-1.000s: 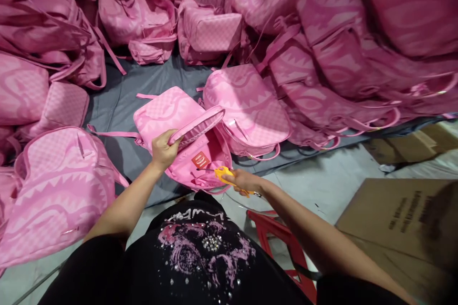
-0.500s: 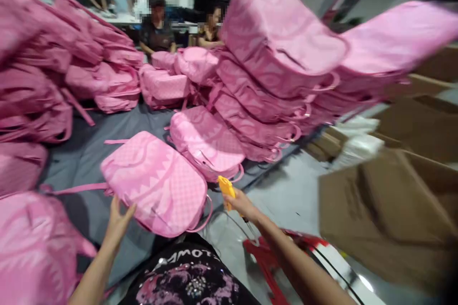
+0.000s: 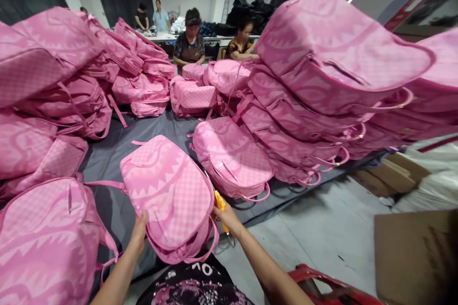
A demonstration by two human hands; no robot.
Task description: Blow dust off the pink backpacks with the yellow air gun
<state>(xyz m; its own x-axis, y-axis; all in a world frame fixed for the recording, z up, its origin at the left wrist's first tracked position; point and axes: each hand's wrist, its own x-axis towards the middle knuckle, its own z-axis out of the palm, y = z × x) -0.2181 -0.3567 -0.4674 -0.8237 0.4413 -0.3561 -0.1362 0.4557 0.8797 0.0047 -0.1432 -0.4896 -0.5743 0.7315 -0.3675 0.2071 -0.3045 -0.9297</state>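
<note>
A pink backpack [image 3: 170,190] with a zigzag-tooth print and a checked panel lies tilted in front of me on the dark cloth. My left hand [image 3: 141,228] grips its lower left side, thumb on the near face, the other fingers hidden behind. At the backpack's right edge, my right hand [image 3: 226,215] is closed around a yellow hand tool [image 3: 219,201]; its kind is unclear, and a thin cord seems to hang below it. Just beyond lies a second pink backpack [image 3: 232,155], its carry loop toward me.
Stacked pink backpacks [image 3: 304,105] rise on the right. More backpacks [image 3: 50,238] are heaped along the left. A red stool [image 3: 322,281] stands at lower right, near a cardboard box [image 3: 404,252]. Beyond the dark table cloth [image 3: 110,157], several people work.
My left hand has closed on the backpack's side, and its near end has tipped up. The right hand with the yellow tool has come against its right edge. The view has swung left.
</note>
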